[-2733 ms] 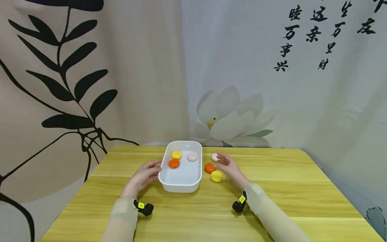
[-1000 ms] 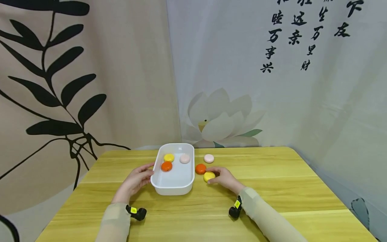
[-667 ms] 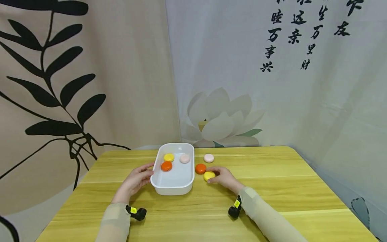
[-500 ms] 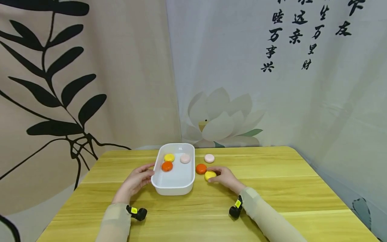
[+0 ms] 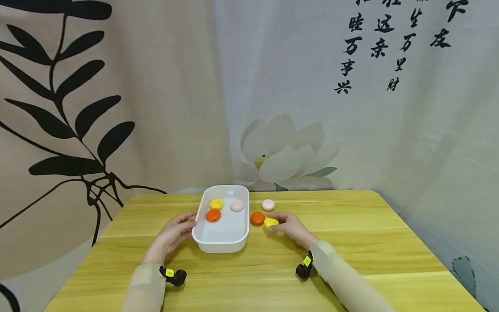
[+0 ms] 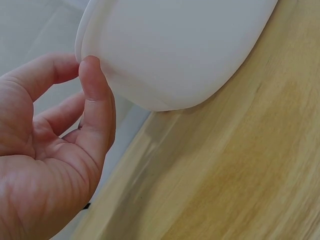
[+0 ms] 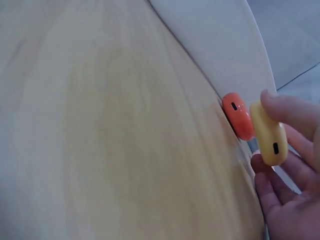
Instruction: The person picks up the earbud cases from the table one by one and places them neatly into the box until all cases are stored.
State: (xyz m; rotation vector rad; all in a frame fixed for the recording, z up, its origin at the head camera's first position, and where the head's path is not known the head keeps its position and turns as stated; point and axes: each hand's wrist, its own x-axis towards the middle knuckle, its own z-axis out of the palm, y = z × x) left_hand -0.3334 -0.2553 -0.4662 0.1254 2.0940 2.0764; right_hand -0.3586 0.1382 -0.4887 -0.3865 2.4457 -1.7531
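Observation:
My right hand (image 5: 291, 227) pinches a glossy yellow round disc (image 7: 268, 132) between thumb and fingers, right of the tray. The disc is tilted, showing a small dark slot in its rounded edge. Close beside it on the table lies an orange disc (image 5: 257, 218) with a similar slot, and a pale pink disc (image 5: 268, 205) sits farther back. Thumb and fingertips of my left hand (image 5: 174, 232) touch the left rim of the white tray (image 5: 222, 238); the tray's outer wall fills the top of the left wrist view. Inside it rest a yellow disc (image 5: 216, 204), an orange disc (image 5: 213, 215) and a pink disc (image 5: 236, 205).
Everything stands on a wooden table (image 5: 241, 286), with the tray near its back edge. A printed cloth backdrop (image 5: 175, 95) hangs just behind. Each wrist carries a small black camera (image 5: 178, 277).
My right hand first hovered by the orange and pink discs, then took hold of the yellow one, which is now tipped and shifted slightly back. The left hand has stayed at the tray.

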